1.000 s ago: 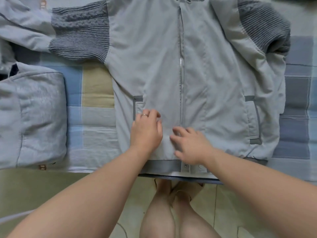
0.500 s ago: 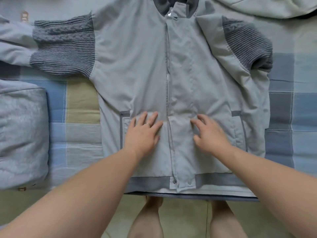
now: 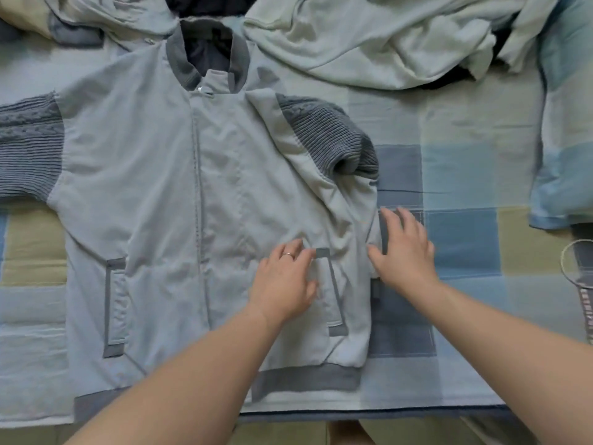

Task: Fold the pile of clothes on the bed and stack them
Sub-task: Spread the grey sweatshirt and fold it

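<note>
A light grey zip jacket (image 3: 154, 194) with darker knit sleeves and collar lies front-up, spread flat on the bed. Its right sleeve (image 3: 324, 136) is folded in over the body; the left sleeve (image 3: 29, 146) stretches out to the left edge. My left hand (image 3: 285, 284) rests flat on the jacket by its right pocket, fingers apart, a ring on one finger. My right hand (image 3: 404, 252) lies open at the jacket's right side edge, partly on the bedsheet, holding nothing.
A rumpled pile of pale clothes (image 3: 385, 36) lies at the back right, with dark fabric under it. The checked blue and beige bedsheet (image 3: 465, 239) covers the bed. A hanger's wire loop (image 3: 574, 268) shows at the right edge. The bed's front edge runs along the bottom.
Both hands have slid right from the zip area to the jacket's right pocket and side edge. The view has shifted right and up, so the folded grey garment at left is out of sight.
</note>
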`<state>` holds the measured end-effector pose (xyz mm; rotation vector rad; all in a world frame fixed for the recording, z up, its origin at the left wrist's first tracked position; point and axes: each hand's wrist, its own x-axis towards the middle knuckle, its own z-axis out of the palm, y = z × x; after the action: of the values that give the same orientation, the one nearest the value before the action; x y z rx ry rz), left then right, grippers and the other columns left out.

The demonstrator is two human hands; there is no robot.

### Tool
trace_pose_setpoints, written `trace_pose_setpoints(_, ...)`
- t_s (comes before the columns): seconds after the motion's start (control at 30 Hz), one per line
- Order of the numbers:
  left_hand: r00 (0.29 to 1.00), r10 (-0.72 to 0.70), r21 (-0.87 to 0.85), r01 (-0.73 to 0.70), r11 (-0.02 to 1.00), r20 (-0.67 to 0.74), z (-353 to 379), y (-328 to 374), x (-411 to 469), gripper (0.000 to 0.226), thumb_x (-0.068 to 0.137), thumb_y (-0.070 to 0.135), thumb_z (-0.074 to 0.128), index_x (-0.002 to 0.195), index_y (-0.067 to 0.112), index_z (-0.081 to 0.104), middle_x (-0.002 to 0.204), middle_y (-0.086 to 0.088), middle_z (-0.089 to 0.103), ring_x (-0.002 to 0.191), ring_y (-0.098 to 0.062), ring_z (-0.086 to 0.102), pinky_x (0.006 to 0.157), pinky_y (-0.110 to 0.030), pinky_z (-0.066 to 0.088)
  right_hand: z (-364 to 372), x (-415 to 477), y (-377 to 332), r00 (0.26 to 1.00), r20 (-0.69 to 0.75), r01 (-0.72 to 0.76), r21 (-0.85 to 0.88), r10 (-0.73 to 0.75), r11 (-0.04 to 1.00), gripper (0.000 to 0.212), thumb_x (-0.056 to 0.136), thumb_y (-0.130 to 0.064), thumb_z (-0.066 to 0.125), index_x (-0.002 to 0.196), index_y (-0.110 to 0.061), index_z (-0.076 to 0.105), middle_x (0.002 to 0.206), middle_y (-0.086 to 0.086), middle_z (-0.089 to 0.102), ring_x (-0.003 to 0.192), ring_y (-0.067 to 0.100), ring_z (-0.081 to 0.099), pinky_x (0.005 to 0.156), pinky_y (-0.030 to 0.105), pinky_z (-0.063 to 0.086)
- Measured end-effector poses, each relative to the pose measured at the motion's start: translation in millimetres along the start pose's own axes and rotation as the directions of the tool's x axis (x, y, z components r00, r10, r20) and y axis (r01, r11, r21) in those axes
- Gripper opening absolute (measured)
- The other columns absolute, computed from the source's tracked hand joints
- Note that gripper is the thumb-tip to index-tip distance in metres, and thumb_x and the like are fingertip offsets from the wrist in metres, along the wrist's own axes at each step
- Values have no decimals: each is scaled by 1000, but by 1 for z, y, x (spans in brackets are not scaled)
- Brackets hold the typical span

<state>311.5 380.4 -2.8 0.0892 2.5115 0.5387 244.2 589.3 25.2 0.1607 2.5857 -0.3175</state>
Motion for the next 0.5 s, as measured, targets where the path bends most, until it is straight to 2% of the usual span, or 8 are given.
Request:
trace_pose_setpoints(0.07,1000,5,-19,-5,1000,-24,13,26,20,63,90,49,57,148,36,34,164,2,23,146,-25,25,113,-39,32,-9,21,17,989,150,-28,177,1,984,75,94,-37,63,156,-26,23,153,3,42,138,29,41,107,42,35)
trace_pose_setpoints(0.1,999,-12,-25,11,1000,-41,20,36,30,67,90,51,56,150,36,31,165,2,21,147,-26,24,115,-40,31,-12,31,20,976,215,-38,249,-17,968,72,96,-36,61,156,-25,23,142,1,53,131,28,48,102,38,37)
trace_pose_setpoints(0.17,993,-82,-48,78,996,-84,31,49,46,72,90,53,56,153,36,27,166,3,18,146,-29,24,115,-42,33,-11,57,21,976,217,-62,351,-16,934,64,98,-33,57,155,-23,27,119,-4,64,121,27,56,96,34,40)
trace_pose_setpoints(0.23,984,-148,-63,142,988,-97,37,54,57,72,89,56,55,152,38,25,167,4,16,145,-29,24,113,-43,36,-10,83,16,981,185,-138,454,58,880,58,93,-32,60,147,-21,38,102,-3,66,112,28,60,97,39,47)
trace_pose_setpoints(0.3,984,-154,-17,153,988,-90,40,51,60,73,89,57,54,153,39,24,167,6,15,145,-28,25,111,-42,37,-2,103,10,963,250,-233,576,103,783,45,83,-34,69,122,-16,55,104,8,69,104,32,67,93,52,55)
trace_pose_setpoints(0.33,986,-144,5,145,989,-87,41,48,60,73,90,57,55,154,39,24,167,6,15,145,-28,26,111,-42,38,0,107,7,945,311,-278,597,103,752,38,83,-31,72,113,-9,61,105,13,70,99,33,69,89,55,57)
trace_pose_setpoints(0.4,989,-123,17,125,992,-76,38,43,59,74,90,56,55,155,38,25,167,6,16,145,-28,28,112,-42,37,2,107,2,920,386,-295,575,65,763,26,87,-19,73,104,0,68,95,17,70,86,31,69,83,55,59)
trace_pose_setpoints(0.5,993,-120,-13,120,993,-18,28,44,59,73,92,53,54,156,35,24,168,6,14,147,-26,26,115,-43,35,-6,103,9,962,269,-178,494,45,851,16,91,-18,66,87,-3,66,81,11,64,78,27,60,70,45,53)
